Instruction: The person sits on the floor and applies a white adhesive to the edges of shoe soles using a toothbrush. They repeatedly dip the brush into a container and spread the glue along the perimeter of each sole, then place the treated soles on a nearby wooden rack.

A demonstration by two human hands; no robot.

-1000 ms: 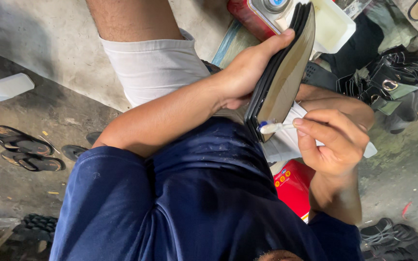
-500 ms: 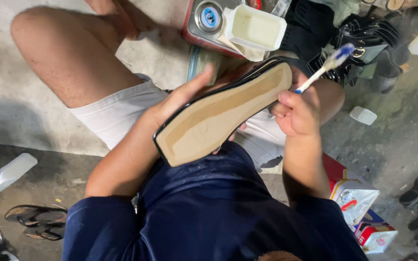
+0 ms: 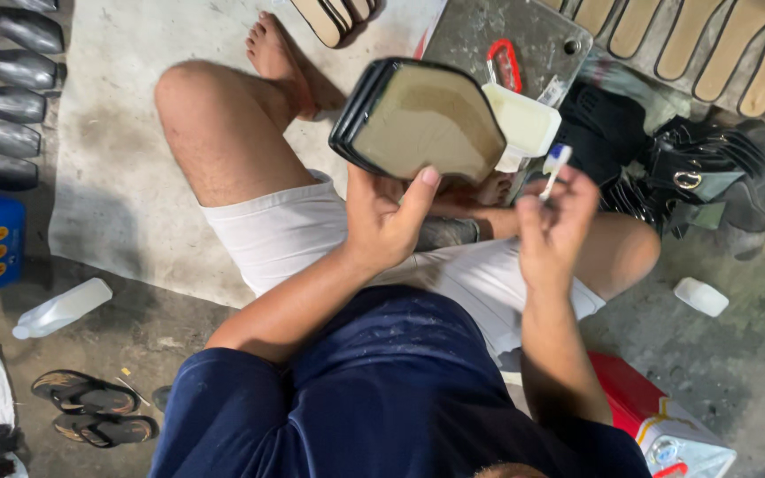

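My left hand (image 3: 389,221) grips a black-rimmed shoe sole (image 3: 418,118) by its near end and holds it up, its tan face toward me. My right hand (image 3: 555,217) pinches a toothbrush (image 3: 552,166) upright, its bristled head just right of the sole and not touching it. A white open container (image 3: 524,124) sits right behind the sole's right edge. I sit on the ground in white shorts and a dark blue shirt, with one knee raised at the left.
A grey slab (image 3: 506,40) with a red clip lies ahead. Tan soles (image 3: 710,49) line the top right; black straps (image 3: 701,173) are heaped at right. Black soles (image 3: 2,97) line the left. Sandals (image 3: 90,407), a white bottle (image 3: 64,307) and a red-white box (image 3: 666,420) lie nearby.
The sole has turned from lying sideways to end-on, its face toward me. My right hand has dropped lower with the toothbrush. The view has shifted and tilted toward the slab ahead.
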